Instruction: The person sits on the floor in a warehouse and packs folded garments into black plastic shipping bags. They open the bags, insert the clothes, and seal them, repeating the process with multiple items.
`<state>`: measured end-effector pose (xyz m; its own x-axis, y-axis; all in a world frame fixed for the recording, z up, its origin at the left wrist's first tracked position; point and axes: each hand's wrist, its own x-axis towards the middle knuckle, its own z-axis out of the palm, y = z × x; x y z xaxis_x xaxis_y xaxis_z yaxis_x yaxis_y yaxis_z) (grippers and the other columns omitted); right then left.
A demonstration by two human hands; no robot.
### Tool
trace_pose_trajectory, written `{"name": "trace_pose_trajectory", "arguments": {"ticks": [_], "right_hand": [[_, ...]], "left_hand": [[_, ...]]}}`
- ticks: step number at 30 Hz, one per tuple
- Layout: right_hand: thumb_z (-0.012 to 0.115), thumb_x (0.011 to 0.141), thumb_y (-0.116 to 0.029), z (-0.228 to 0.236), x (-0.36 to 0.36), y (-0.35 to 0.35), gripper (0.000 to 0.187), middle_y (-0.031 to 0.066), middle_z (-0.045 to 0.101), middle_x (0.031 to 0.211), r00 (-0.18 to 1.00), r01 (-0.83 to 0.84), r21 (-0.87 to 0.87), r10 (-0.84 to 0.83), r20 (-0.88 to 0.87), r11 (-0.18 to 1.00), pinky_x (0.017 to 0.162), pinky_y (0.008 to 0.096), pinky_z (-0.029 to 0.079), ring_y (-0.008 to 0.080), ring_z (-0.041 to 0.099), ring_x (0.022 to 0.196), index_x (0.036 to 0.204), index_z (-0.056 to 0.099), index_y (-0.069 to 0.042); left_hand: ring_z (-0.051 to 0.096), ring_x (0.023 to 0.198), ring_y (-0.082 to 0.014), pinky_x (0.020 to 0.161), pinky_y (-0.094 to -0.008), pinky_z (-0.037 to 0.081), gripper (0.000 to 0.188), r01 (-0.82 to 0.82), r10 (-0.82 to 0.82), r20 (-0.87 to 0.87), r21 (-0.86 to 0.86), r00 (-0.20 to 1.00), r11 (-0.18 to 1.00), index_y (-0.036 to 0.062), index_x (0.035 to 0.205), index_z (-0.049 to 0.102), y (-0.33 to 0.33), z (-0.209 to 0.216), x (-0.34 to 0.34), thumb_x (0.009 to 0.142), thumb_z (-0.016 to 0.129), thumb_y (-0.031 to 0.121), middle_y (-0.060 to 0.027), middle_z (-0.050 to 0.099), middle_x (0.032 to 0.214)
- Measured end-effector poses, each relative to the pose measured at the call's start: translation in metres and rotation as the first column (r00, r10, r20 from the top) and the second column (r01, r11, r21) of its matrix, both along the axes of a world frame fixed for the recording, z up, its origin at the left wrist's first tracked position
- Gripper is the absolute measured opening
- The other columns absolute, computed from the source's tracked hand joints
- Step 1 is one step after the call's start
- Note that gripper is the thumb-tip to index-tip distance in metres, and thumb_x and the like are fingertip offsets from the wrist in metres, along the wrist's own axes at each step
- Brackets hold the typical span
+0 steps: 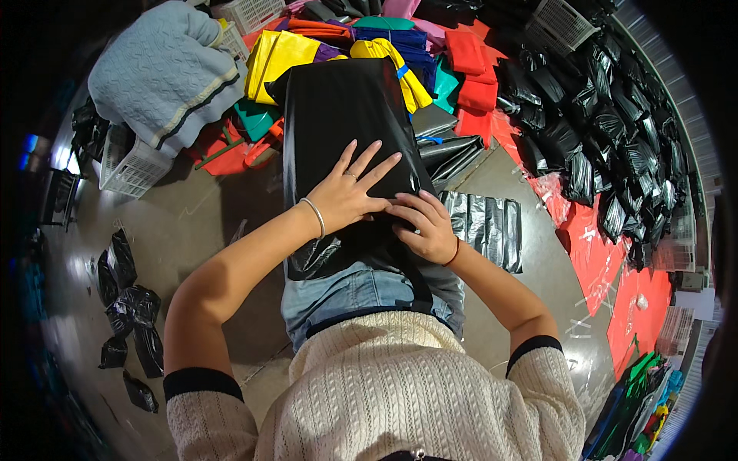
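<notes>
A long black sheet [342, 107], smooth and slightly shiny like plastic or coated fabric, lies over my lap and stretches away from me. My left hand [347, 192] rests on it with the fingers spread and nothing held. Close by, my right hand [427, 229] has its fingers bent and pressed together at the sheet's right edge, pinching the material beside my left thumb. A loose, crinkled black fold [330, 250] lies below my hands. What is under my palms is hidden.
Folded yellow [270, 60], red [475, 73] and blue fabric pieces lie ahead. A heap of black plastic-wrapped packets [588, 131] fills the right. Flat black plastic bags [492, 230] lie right of my lap. A grey knitted garment [165, 73] covers a white crate [131, 165]. Black packets [131, 307] lie at left.
</notes>
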<state>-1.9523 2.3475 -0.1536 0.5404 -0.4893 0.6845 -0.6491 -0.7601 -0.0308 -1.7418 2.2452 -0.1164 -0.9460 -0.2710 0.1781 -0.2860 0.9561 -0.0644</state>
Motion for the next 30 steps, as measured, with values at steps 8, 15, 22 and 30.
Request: {"name": "trace_pose_trajectory", "arguments": {"ticks": [8,15,22,30], "right_hand": [[0.063,0.072,-0.004,0.009,0.010,-0.018,0.011,0.0220,0.060,0.122,0.999,-0.034,0.068,0.031,0.043,0.997,0.102,0.0477,0.044,0.0345,0.057,0.117,0.076,0.055,0.003],[0.068,0.067,0.000,0.012,0.005,-0.023,0.019,0.0203,0.063,0.117,0.990,-0.070,0.163,0.049,0.133,0.984,0.098,0.0463,0.049,0.0340,0.061,0.113,0.077,0.053,0.001],[0.072,0.064,-0.002,0.011,0.006,-0.025,0.023,0.0164,0.064,0.115,0.983,-0.045,0.180,0.012,0.181,0.983,0.098,0.0447,0.049,0.0318,0.060,0.113,0.078,0.053,-0.001],[0.071,0.065,0.001,0.014,0.005,-0.026,0.022,0.0181,0.067,0.109,0.972,-0.076,0.170,0.036,0.231,0.983,0.091,0.0445,0.053,0.0341,0.064,0.107,0.076,0.052,0.000]], "left_hand": [[0.028,0.141,-0.0308,0.116,-0.0509,0.022,0.027,0.013,-0.025,-0.161,-0.074,0.987,0.997,0.0258,0.107,0.068,0.010,-0.019,0.006,0.083,0.057,0.026,-0.0118,0.033,0.151],[0.032,0.140,-0.0221,0.115,-0.0411,0.026,0.040,0.120,-0.113,-0.121,0.057,0.986,0.991,0.0132,0.120,0.061,0.016,-0.015,0.063,0.082,0.058,0.025,-0.0072,0.039,0.149],[0.023,0.140,-0.0444,0.115,-0.0514,0.018,0.071,-0.215,0.256,-0.153,0.240,0.954,0.947,-0.0034,0.094,0.056,0.082,-0.015,0.067,0.073,0.061,0.064,-0.0305,0.028,0.148],[0.050,0.127,-0.0315,0.107,-0.0445,0.040,0.018,-0.393,0.379,-0.459,0.069,0.803,0.917,0.0038,0.064,0.050,0.086,-0.036,0.052,0.080,0.059,0.002,-0.0137,0.058,0.130]]}}
